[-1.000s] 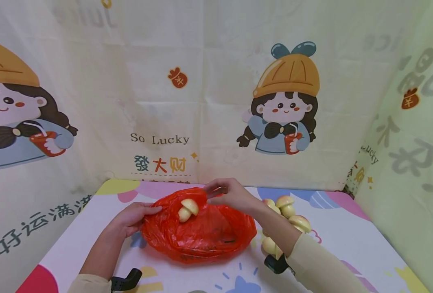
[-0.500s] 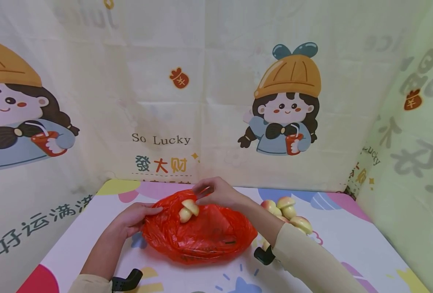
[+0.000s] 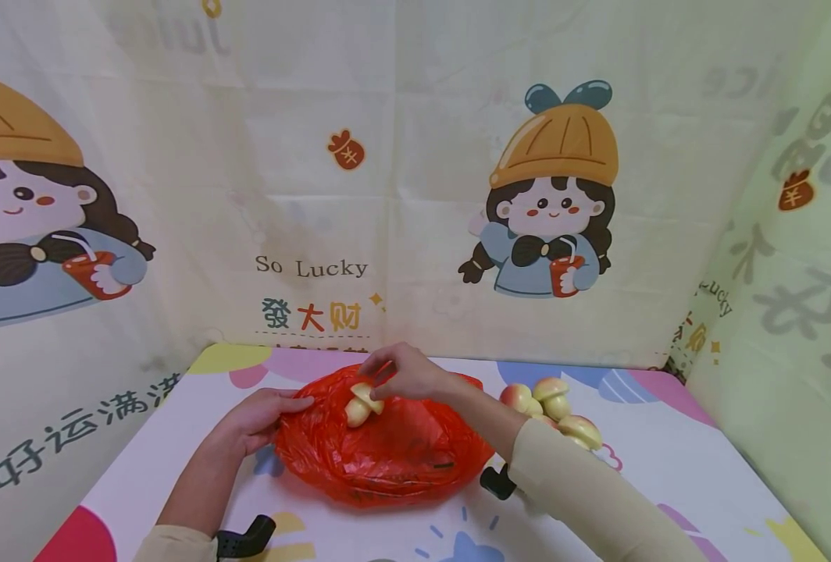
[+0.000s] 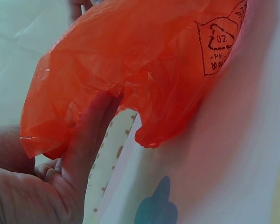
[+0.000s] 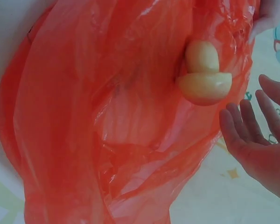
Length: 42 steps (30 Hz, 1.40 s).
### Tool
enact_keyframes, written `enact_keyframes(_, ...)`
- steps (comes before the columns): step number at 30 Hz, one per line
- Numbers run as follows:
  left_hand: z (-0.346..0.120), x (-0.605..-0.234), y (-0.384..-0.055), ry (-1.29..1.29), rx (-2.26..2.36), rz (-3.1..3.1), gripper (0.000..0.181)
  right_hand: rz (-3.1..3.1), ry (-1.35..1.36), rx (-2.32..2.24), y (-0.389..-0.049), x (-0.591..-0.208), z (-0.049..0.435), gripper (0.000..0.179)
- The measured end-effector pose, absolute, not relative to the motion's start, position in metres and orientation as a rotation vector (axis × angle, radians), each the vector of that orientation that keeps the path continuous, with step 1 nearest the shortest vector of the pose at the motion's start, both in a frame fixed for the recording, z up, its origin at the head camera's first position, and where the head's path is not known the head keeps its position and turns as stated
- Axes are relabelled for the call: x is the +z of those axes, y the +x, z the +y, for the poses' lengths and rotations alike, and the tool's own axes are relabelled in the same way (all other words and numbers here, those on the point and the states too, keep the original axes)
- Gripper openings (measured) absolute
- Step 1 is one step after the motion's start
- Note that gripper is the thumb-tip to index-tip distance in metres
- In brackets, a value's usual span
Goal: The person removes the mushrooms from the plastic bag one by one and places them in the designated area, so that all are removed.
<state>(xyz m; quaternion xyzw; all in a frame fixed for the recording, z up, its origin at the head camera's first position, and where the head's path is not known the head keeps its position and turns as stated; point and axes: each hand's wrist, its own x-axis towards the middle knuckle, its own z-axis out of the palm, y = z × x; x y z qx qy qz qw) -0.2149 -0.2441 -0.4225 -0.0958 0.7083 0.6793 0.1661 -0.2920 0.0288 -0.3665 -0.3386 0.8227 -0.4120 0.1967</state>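
A red plastic bag point(image 3: 394, 464) lies spread with its mouth facing up. My left hand point(image 3: 261, 417) pinches its left edge; in the left wrist view the fingers point(image 4: 91, 126) run under the film. On the bag's left inner side rests a pale yellow toy mushroom point(image 3: 358, 414) with a rounded cap. My right hand point(image 3: 410, 375) hovers just right of that mushroom, fingers loosely bent. In the right wrist view a gap shows between the right hand point(image 5: 256, 140) and the mushroom point(image 5: 203, 79), and the hand holds nothing.
Several more toy mushrooms point(image 3: 552, 396) with pinkish caps sit in a cluster to the right of the bag, partly behind my right forearm. A patterned cloth point(image 3: 415, 195) hangs behind the white, colourfully printed table point(image 3: 668, 453).
My right hand has moved left across the bag towards the mushroom, uncovering more of the cluster's back part. The left hand keeps its hold on the bag.
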Motion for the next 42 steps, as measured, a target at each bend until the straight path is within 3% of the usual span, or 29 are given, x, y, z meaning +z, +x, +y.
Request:
enact_keyframes(25, -0.243, -0.422, -0.215, -0.274, 1.932, 2.012, 0.051, 2.703, -1.157, -0.563, -0.278, -0.387, 0.007, 0.041)
enact_keyframes(42, -0.245, -0.424, -0.217, -0.267, 1.936, 1.998, 0.050, 2.711, -1.205, -0.454, -0.281, -0.392, -0.003, 0.043)
